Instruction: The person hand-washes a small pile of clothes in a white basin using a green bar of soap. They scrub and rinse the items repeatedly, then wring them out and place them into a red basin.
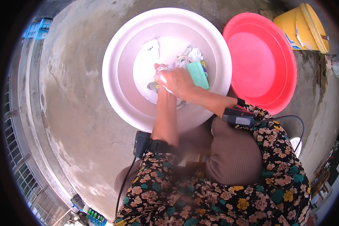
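Both hands are together over a large pale pink plastic basin (113,65). My right hand (178,82), with white suds near the thumb, grips a bunched wet cloth (161,67). Most of my left hand (160,80) is hidden behind the right, but it is closed around the same bundle. Crumpled light fabric (183,59) lies beyond and to the right of the hands. A mint-green plastic piece (197,75) leans beside the right hand; its exact kind is unclear. A white cloth with a dark print (151,48) lies toward the basin's far left.
A red plastic basin (252,62) stands against the pale one's right side. Behind it is a yellow bucket (299,28) with a wire handle. Wet concrete floor (73,84) surrounds them. Cables run from black wrist devices (238,117) on both arms.
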`<action>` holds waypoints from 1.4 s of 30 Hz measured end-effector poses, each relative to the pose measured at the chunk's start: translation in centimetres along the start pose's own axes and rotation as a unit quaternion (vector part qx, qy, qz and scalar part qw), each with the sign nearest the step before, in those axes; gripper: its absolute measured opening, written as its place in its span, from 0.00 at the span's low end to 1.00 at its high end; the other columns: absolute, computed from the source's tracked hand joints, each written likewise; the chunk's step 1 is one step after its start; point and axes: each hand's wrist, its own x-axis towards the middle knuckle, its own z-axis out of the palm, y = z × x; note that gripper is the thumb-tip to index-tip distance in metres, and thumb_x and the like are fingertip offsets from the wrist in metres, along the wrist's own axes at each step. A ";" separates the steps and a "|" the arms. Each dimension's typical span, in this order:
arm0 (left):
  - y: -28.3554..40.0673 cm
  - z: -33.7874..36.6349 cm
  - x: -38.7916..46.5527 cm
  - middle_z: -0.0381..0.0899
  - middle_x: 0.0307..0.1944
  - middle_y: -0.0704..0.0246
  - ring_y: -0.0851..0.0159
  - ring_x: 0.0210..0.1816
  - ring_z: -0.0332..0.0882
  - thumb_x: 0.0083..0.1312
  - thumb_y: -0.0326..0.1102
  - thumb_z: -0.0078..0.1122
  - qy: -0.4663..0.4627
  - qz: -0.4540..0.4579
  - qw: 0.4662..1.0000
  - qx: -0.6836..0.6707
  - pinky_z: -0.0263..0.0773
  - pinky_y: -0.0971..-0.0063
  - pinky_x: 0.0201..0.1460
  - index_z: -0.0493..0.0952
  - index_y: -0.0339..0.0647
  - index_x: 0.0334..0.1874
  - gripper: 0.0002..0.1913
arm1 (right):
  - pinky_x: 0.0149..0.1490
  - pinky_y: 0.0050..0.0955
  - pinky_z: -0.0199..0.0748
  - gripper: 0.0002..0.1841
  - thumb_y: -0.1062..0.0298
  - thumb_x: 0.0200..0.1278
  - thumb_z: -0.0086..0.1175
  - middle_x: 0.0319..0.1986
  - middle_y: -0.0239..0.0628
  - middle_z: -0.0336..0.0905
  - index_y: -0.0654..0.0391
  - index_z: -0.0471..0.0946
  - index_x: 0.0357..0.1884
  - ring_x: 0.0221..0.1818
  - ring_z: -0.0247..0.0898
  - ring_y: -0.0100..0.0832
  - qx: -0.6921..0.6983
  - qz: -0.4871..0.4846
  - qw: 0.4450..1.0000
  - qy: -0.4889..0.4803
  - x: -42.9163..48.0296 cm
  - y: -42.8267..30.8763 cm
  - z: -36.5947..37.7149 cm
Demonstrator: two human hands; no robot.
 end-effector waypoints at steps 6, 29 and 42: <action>0.0 1.4 0.4 0.74 0.47 0.65 0.61 0.51 0.70 0.70 0.59 0.26 0.415 0.037 0.904 0.098 0.66 0.63 0.57 0.69 0.45 0.51 0.28 | 0.37 0.44 0.72 0.16 0.56 0.62 0.48 0.24 0.51 0.77 0.57 0.79 0.27 0.30 0.76 0.50 0.051 0.246 0.959 -0.129 -0.2 2.7 1.7; 0.5 -1.1 0.0 0.70 0.54 0.62 0.59 0.55 0.68 0.72 0.54 0.29 0.385 0.013 0.911 0.145 0.65 0.64 0.59 0.64 0.42 0.61 0.26 | 0.39 0.43 0.75 0.19 0.53 0.62 0.46 0.26 0.54 0.78 0.58 0.80 0.29 0.33 0.78 0.50 -0.004 0.158 0.972 -0.171 -0.5 4.6 3.9; 0.2 -2.5 -0.5 0.74 0.47 0.65 0.59 0.48 0.71 0.68 0.63 0.31 0.381 -0.024 0.924 0.005 0.68 0.62 0.53 0.68 0.46 0.54 0.29 | 0.32 0.40 0.70 0.15 0.57 0.62 0.48 0.20 0.47 0.76 0.57 0.77 0.25 0.25 0.74 0.46 0.042 0.254 0.958 -0.125 -0.6 2.7 2.9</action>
